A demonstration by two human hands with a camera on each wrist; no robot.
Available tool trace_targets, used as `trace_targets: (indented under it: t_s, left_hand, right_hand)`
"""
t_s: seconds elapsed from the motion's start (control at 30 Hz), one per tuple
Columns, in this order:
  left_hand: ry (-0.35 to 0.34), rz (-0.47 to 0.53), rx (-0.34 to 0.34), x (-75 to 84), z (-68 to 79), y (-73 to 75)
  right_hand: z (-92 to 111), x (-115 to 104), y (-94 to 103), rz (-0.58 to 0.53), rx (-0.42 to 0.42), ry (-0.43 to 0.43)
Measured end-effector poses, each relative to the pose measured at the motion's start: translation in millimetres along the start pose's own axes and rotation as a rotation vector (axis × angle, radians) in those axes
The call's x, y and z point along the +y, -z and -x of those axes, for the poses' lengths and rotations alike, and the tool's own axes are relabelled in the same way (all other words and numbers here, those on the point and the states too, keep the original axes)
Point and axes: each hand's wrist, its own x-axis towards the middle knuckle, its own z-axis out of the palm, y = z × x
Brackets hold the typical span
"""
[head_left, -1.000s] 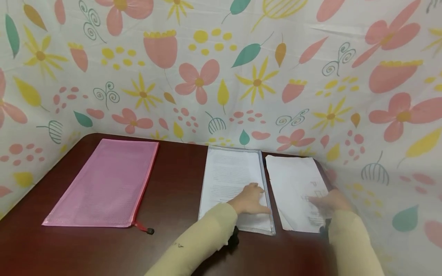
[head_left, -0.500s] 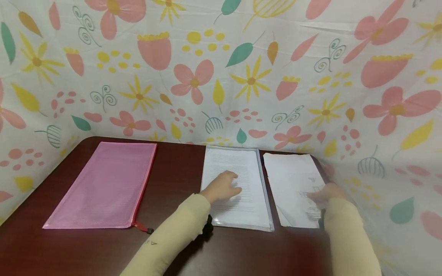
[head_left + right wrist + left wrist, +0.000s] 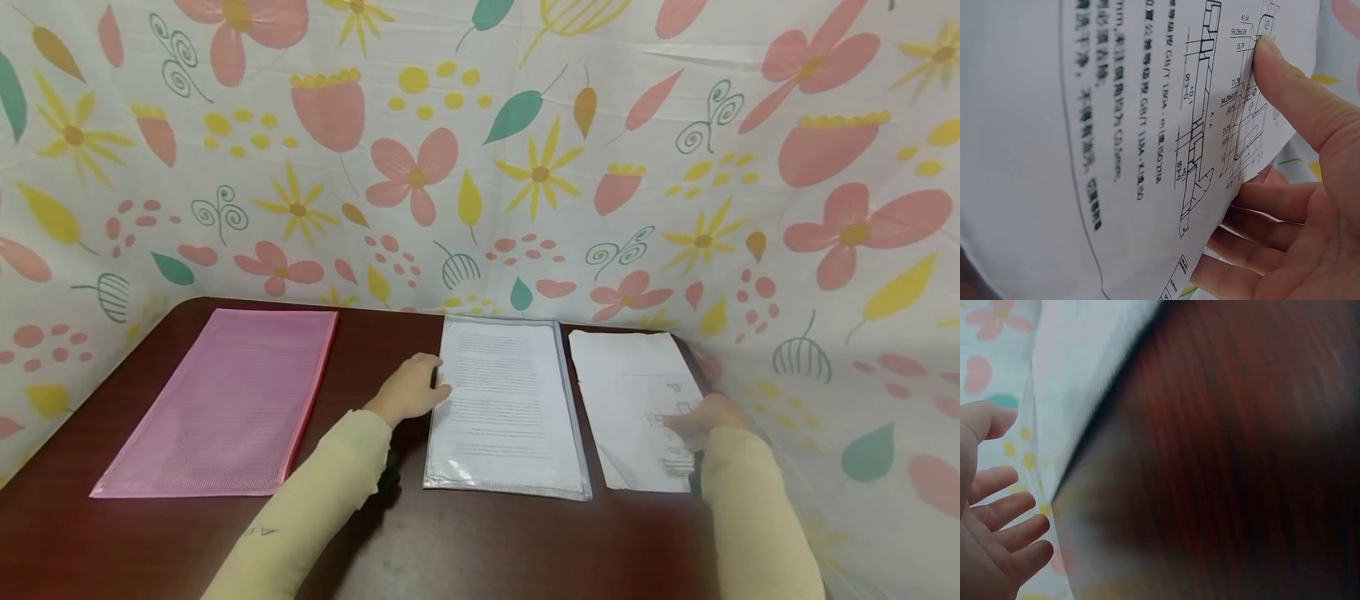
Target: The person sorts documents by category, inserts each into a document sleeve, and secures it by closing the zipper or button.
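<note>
In the head view my left hand (image 3: 411, 387) is at the left edge of a clear zip folder (image 3: 495, 408) with printed pages inside. Its thumb and fingers are spread apart, with nothing held between them in the left wrist view. On the right, a white sheet of paper (image 3: 630, 400) lies beside the folder. My right hand (image 3: 1310, 206) pinches the sheet's right edge, thumb on the printed face and fingers behind. Up close the paper carries a line drawing with dimensions (image 3: 1229, 106) and printed text.
A pink mesh zip folder (image 3: 232, 400) lies at the left of the dark red-brown table (image 3: 480, 550). Behind the table hangs a white curtain (image 3: 480, 267) patterned with flowers and leaves, which also runs along the right side.
My left hand has moved left across the clear folder, from its right part to its left edge. The right hand stays at the sheet's right edge. The head view has shifted slightly.
</note>
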Motion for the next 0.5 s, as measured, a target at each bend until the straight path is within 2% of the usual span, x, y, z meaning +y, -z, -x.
trace_targets:
  t_s: [0.13,0.27,0.5]
  left_hand:
    - [0.047,-0.015,0.018,-18.2,3.9,11.0]
    - [0.083,-0.044,0.036,-36.6,9.3,25.9]
    - [0.153,-0.069,0.043,-68.4,22.7,52.0]
  right_hand:
    - [22,-15,0.2,0.014,0.013,0.007]
    - [31,-21,2.2,0.024,0.015,0.020]
    - [23,-11,-0.3,-0.014,0.016,0.018]
